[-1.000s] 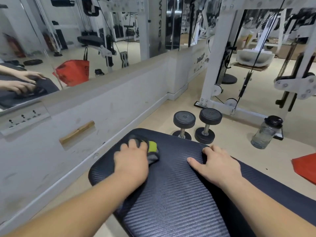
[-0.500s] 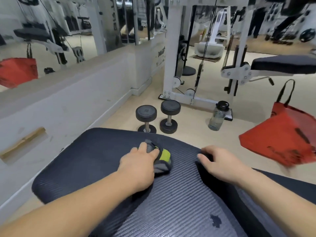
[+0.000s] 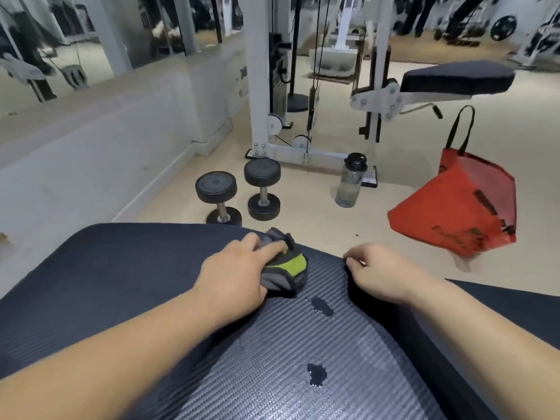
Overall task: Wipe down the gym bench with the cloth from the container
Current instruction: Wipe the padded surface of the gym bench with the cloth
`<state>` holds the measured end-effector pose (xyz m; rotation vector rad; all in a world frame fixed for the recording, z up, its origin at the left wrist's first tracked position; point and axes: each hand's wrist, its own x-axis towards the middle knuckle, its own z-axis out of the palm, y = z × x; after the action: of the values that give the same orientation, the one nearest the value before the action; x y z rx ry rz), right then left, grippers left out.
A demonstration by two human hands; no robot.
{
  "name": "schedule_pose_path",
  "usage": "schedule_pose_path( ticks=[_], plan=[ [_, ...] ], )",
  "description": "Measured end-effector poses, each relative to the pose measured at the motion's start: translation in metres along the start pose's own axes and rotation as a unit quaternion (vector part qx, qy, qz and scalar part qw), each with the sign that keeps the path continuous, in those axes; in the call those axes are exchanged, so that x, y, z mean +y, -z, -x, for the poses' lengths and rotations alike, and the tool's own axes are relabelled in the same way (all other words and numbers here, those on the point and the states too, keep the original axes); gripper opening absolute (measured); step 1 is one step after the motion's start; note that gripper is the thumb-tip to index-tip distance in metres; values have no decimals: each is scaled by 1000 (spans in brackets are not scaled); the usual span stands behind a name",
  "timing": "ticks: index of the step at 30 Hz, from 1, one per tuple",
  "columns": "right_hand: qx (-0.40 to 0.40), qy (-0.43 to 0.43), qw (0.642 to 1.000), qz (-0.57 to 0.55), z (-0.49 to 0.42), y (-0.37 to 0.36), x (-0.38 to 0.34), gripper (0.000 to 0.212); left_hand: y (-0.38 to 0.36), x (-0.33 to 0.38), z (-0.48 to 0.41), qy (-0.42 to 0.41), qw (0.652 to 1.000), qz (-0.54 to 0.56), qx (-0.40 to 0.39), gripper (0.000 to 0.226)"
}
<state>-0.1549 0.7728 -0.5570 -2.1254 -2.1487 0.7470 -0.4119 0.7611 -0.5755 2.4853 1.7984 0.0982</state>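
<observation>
so the bench (image 3: 121, 283) is the anchor here. nearest the camera on its ribbed pad there are two dark blotches (image 3: 316, 374), could be wet spots or scuffs, can't tell which. a bit further up the pad the left hand (image 3: 239, 272) is pressed down on the bunched grey and lime cloth (image 3: 285, 272), fingers curled over it and gripping it flat against the surface. the right hand (image 3: 378, 274) sits at the bench's right edge, fingers hooked over the rim, bracing, holding nothing else.

what changed: a second ago the cloth was over toward the bench's left end, half a second ago mid pad, and now it's close to the far right edge. so one sweep across the far strip looks about done, and i'd guess the near part with the blotches is still to do.

past the bench on the floor: two dumbbells (image 3: 216, 195), a water bottle (image 3: 351, 183), and a red bag (image 3: 460, 207) off to its right, probably the container. beyond those, the cable machine (image 3: 260, 86).
</observation>
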Motion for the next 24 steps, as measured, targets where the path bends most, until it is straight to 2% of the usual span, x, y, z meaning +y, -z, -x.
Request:
schedule_pose_path(
  ticks=[3, 4, 5, 6, 8, 10, 11, 14, 15, 16, 18, 20, 21, 22, 24],
  plan=[
    [-20, 16, 999, 20, 7, -5, 7, 35, 2, -3, -23, 161, 983, 69, 46, 59],
    [-28, 21, 999, 16, 7, -5, 9, 36, 4, 10, -23, 176, 981, 66, 46, 52],
    [-37, 23, 999, 6, 6, -4, 11, 39, 3, 25, -18, 158, 985, 56, 45, 50],
    [-45, 20, 999, -12, 4, -2, 12, 43, 0, 42, -8, 106, 992, 53, 46, 52],
    [-52, 14, 997, -52, 1, 3, 16, 50, -4, 65, 14, -32, 997, 65, 34, 64],
    [-62, 11, 996, -68, -1, 6, 19, 56, -8, 55, 7, -96, 993, 67, 17, 67],
    [-69, 13, 995, -69, -2, 6, 20, 59, -8, 46, -4, -82, 995, 53, 8, 66],
    [-75, 29, 995, -64, 1, 4, 21, 58, -1, 40, -26, 58, 998, 19, 22, 65],
    [-71, 30, 995, -60, 1, 2, 21, 54, -1, 50, -22, 69, 997, 8, 30, 65],
    [-66, 31, 996, -58, 0, 1, 21, 52, -3, 62, -12, 53, 998, 12, 32, 65],
    [-62, 36, 995, -66, -2, -1, 24, 48, -9, 83, 22, -52, 996, 49, 45, 67],
    [-59, 40, 995, -67, -4, -2, 26, 45, -9, 76, 48, -157, 984, 82, 28, 67],
    [-59, 40, 995, -65, -4, -3, 27, 45, -8, 64, 46, -179, 980, 80, 22, 67],
    [-60, 42, 995, -63, -4, -3, 28, 45, -7, 52, 39, -170, 983, 69, 16, 66],
    [-60, 44, 996, -56, -2, -3, 26, 49, -4, 34, 22, -62, 996, 53, 32, 64]
  ],
)
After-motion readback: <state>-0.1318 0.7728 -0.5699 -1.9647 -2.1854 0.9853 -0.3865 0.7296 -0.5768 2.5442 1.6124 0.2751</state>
